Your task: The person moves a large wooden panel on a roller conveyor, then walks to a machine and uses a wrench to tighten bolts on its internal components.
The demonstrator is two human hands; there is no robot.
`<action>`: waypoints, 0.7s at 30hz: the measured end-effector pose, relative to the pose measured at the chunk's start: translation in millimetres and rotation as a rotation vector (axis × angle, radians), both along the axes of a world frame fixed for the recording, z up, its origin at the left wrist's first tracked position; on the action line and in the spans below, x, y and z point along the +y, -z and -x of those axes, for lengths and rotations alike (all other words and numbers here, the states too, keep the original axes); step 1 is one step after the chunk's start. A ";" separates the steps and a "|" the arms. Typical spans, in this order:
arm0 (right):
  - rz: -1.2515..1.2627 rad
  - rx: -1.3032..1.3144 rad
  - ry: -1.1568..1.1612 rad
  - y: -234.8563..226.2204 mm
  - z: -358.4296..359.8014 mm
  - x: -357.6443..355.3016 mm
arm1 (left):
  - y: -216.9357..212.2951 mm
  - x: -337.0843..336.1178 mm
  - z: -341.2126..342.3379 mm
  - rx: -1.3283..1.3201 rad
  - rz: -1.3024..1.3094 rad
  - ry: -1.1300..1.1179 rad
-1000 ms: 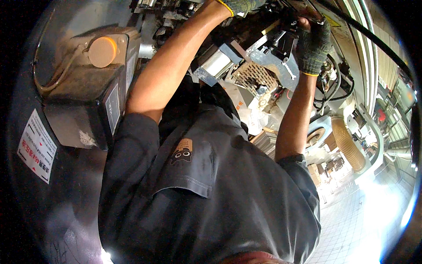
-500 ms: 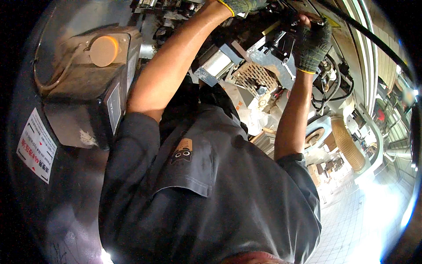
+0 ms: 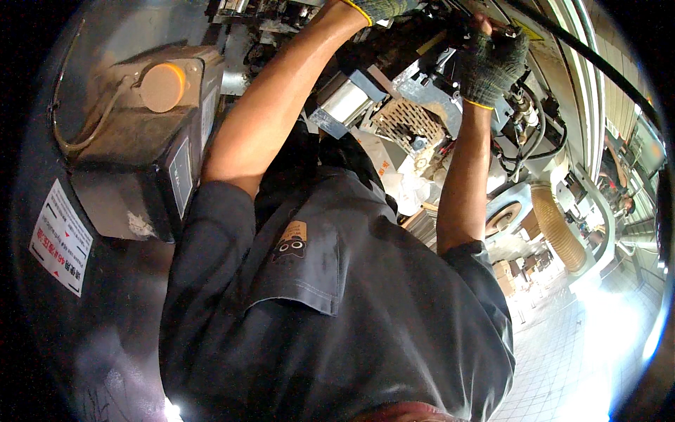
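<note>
Both of my hands wear dark knit work gloves with yellow cuffs. At the upper edge is my left hand [image 3: 385,8], reaching into the dark machine parts; its fingers are cut off by the picture edge. My right hand [image 3: 493,69] is raised at the upper right, its fingers curled and a bare fingertip showing. Near that fingertip lies a dark bar-like part, but what the hand grips cannot be made out. Just left of it is a grey metal block [image 3: 420,86]. Below this sits a dusty perforated plate [image 3: 410,125], with a shiny metal cylinder [image 3: 346,104] to its left.
A dark machine housing [image 3: 130,158] with a round orange cap [image 3: 163,88] stands at the left. Black hoses [image 3: 538,141] hang right of my right forearm. Farther right are a ribbed tan duct [image 3: 557,228] and a round wheel-like part [image 3: 505,216]. Another person [image 3: 622,176] is in the background.
My right hand has shifted slightly left and turned, now covering a silver lever-like part that showed beside it. My left hand has hardly moved. The background person has come into sight.
</note>
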State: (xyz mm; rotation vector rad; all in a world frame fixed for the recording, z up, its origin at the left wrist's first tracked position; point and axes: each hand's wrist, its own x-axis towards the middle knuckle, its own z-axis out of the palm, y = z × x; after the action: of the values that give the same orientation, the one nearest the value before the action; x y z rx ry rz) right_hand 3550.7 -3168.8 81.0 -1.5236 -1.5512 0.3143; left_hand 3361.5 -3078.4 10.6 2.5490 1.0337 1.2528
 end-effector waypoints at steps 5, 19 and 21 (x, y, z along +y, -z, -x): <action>0.164 -0.183 -0.159 -35.3 -7.2 -2.7 | 1.7 2.3 -0.2 -0.002 -0.003 0.021; 0.031 -0.351 -0.246 -29.7 -10.4 2.7 | 5.9 4.5 -1.9 0.003 -0.017 0.018; 0.192 -0.246 -0.195 -31.9 -16.6 -3.5 | 7.3 4.2 -2.5 -0.008 -0.093 0.001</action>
State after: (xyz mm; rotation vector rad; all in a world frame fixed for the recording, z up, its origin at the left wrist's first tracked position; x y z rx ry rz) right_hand 3567.3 -3172.4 112.8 -1.6069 -1.9166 0.4084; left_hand 3363.9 -3074.2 3.3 2.6090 0.9955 1.3406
